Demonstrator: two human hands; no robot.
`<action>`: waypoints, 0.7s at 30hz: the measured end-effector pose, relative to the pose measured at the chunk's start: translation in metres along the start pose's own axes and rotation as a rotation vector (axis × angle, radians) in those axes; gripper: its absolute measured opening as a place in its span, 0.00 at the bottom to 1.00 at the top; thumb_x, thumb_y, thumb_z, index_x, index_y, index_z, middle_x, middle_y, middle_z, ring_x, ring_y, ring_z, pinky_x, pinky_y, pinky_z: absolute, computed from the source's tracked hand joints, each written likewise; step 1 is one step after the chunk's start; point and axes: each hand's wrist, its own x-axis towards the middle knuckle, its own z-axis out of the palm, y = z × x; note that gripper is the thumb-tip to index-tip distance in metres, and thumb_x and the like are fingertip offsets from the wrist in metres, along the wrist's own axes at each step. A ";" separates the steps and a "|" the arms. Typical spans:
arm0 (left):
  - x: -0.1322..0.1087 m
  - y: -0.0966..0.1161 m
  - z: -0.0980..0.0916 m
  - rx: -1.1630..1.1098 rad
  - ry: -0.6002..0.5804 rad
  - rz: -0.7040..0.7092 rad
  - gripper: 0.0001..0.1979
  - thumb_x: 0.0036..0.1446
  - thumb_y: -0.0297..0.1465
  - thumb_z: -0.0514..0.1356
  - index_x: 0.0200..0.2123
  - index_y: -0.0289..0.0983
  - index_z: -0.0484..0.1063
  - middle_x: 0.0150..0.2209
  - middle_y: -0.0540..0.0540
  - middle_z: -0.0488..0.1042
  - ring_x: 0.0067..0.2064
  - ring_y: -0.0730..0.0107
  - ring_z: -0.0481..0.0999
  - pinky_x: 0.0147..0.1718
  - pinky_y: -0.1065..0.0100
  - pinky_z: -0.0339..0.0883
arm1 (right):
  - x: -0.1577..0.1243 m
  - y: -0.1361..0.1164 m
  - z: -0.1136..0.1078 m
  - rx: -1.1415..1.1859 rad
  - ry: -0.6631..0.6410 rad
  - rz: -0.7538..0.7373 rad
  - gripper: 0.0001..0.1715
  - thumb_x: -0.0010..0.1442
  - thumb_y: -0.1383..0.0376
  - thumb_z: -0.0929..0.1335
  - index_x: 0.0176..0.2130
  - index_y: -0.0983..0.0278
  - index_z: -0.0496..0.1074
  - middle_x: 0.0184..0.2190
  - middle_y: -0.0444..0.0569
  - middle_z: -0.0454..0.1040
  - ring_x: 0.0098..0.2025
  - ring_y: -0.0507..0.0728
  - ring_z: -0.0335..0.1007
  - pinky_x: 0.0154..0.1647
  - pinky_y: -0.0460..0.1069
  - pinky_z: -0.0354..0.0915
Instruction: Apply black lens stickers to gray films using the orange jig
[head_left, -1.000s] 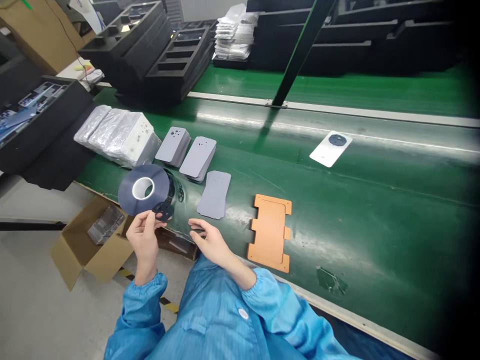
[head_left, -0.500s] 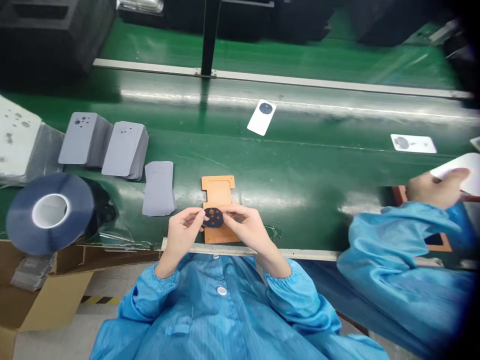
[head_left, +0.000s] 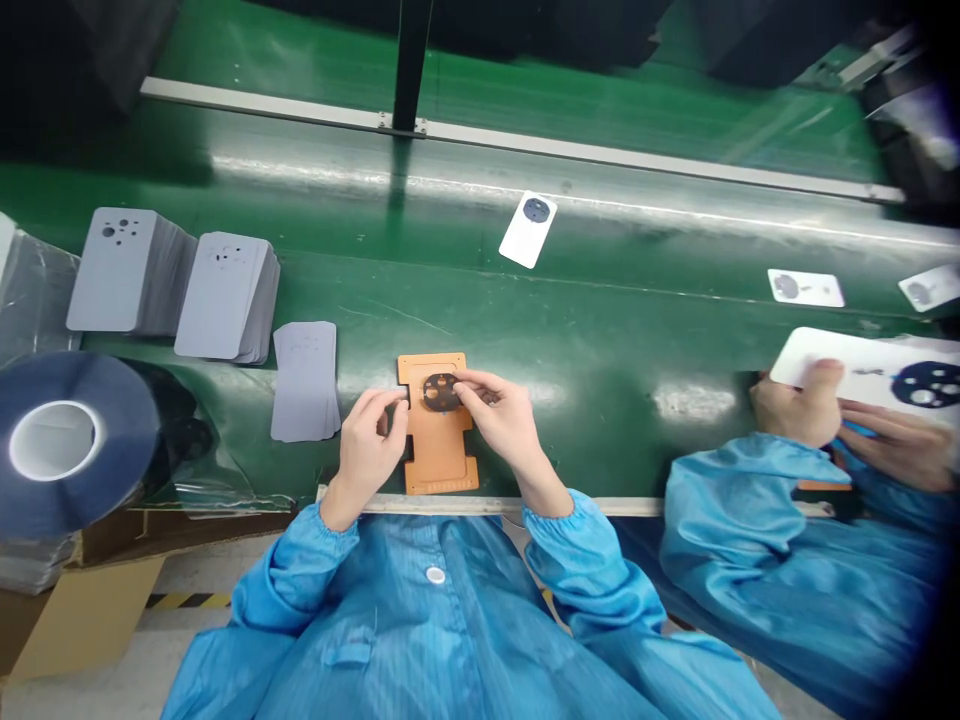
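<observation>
Nearest, below the orange notched plate (head_left: 435,447), is the wearer's shiny blue smock (head_left: 409,640) with a white button. At the plate's left edge, the left hand (head_left: 371,445) has its fingers curled, thumb and forefinger nearly meeting; whether anything thin lies between them, I cannot tell. On the plate's right side, the right hand (head_left: 500,415) pinches the right edge of a thin black disc pierced with round holes (head_left: 439,394), held over the plate's upper half.

Well left of the plate is a wide roll of dark bluish film on a white core (head_left: 127,445). Well to its right, a co-worker's two hands (head_left: 802,405) hold a white rounded panel bearing a black holed disc (head_left: 855,352).

Nearer the plate, on its left, sits a low pile of grey rounded sheets (head_left: 305,388); beyond that pile, farther left of the plate, are two taller grey stacks (head_left: 220,300). Behind the plate and slightly right, a small white panel with a dark round patch (head_left: 523,240) lies on the green bench surface (head_left: 637,325). Farthest behind it run a pale metal rail (head_left: 637,160) and a dark upright post (head_left: 412,60).
</observation>
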 end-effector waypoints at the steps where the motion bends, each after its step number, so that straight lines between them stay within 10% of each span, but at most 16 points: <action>1: 0.000 -0.002 0.001 0.057 -0.011 0.054 0.11 0.70 0.33 0.58 0.47 0.38 0.80 0.42 0.44 0.79 0.30 0.73 0.74 0.34 0.68 0.72 | 0.003 0.002 0.001 -0.011 0.000 0.002 0.17 0.61 0.57 0.73 0.46 0.62 0.84 0.38 0.52 0.86 0.36 0.58 0.82 0.43 0.53 0.78; 9: -0.007 -0.007 0.008 0.244 -0.096 0.211 0.14 0.70 0.30 0.57 0.55 0.39 0.76 0.49 0.41 0.79 0.46 0.63 0.82 0.45 0.66 0.76 | 0.007 0.009 0.009 -0.131 -0.025 -0.024 0.17 0.65 0.57 0.71 0.49 0.60 0.84 0.40 0.50 0.85 0.36 0.56 0.79 0.44 0.53 0.75; 21: -0.006 -0.006 0.010 0.404 -0.124 0.244 0.17 0.69 0.30 0.56 0.58 0.39 0.76 0.49 0.41 0.78 0.41 0.66 0.81 0.36 0.70 0.74 | 0.006 0.001 0.009 -0.405 0.035 -0.222 0.15 0.66 0.63 0.69 0.50 0.58 0.83 0.37 0.48 0.77 0.29 0.53 0.68 0.36 0.50 0.71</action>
